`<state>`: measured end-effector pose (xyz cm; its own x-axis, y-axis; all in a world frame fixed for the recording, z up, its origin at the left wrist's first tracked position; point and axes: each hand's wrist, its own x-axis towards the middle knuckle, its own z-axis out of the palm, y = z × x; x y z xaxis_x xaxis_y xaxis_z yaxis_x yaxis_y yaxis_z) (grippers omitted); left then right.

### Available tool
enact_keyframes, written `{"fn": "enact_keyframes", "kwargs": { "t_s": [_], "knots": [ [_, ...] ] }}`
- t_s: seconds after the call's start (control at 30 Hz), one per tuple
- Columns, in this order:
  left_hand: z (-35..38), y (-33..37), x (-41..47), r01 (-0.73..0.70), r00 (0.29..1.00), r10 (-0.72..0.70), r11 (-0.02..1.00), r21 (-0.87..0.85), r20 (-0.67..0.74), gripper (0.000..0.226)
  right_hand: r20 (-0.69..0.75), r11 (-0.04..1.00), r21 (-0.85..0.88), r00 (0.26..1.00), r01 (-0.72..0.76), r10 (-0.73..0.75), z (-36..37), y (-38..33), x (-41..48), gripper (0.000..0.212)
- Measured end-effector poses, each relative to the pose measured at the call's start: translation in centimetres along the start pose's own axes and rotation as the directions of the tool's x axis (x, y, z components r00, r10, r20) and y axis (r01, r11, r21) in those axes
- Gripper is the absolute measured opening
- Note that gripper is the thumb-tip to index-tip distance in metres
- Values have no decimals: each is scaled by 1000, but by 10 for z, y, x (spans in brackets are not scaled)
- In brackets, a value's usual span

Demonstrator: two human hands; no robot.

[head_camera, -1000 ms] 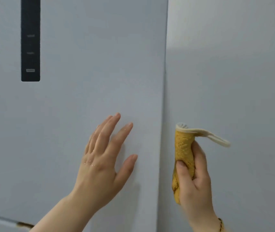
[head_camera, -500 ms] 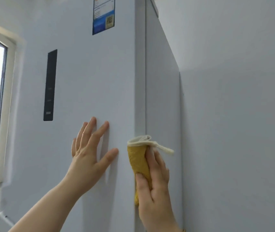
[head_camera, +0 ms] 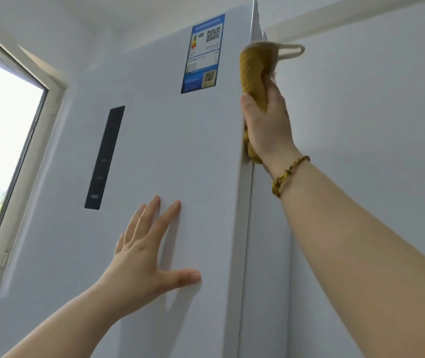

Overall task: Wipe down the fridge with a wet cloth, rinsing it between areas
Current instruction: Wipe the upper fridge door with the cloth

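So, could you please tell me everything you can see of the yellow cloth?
The yellow cloth looks knitted, mustard, with cream trim and a cream hanging loop jutting right at its top. Bunched upright, it is gripped by the right hand and pressed on the upper right edge of the fridge door, right of the blue energy label.

A single head-worn view looks from below the right grip (head_camera: 265, 117), tilted steeply upward, close against the fridge door (head_camera: 180, 151).
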<state>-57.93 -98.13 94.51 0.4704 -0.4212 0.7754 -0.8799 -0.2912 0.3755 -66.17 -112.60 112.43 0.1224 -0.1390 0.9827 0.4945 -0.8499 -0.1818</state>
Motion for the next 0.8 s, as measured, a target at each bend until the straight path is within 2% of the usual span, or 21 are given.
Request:
{"fn": "enact_keyframes", "kwargs": {
  "t_s": [0.1,0.3,0.5,0.67,0.8],
  "knots": [
    [-1,1,-1,11,1000,-12,999,39,23,103,29,1000,-20,1000,-4,5,-6,-11,50,74],
    [0,2,-3,26,999,-28,998,64,36,103,14,998,-60,1000,-6,7,-6,-12,93,66],
    [5,-2,-2,4,1000,-4,1000,14,12,100,-21,999,46,1000,-23,24,-2,13,40,69],
    [17,-8,-4,-33,997,28,996,-80,-67,99,-16,999,50,1000,-21,21,-1,25,-35,64],
    [22,-4,-8,-39,993,25,992,-124,-112,88,-9,1000,12,1000,-4,4,-3,33,-113,59]
  ]
}}
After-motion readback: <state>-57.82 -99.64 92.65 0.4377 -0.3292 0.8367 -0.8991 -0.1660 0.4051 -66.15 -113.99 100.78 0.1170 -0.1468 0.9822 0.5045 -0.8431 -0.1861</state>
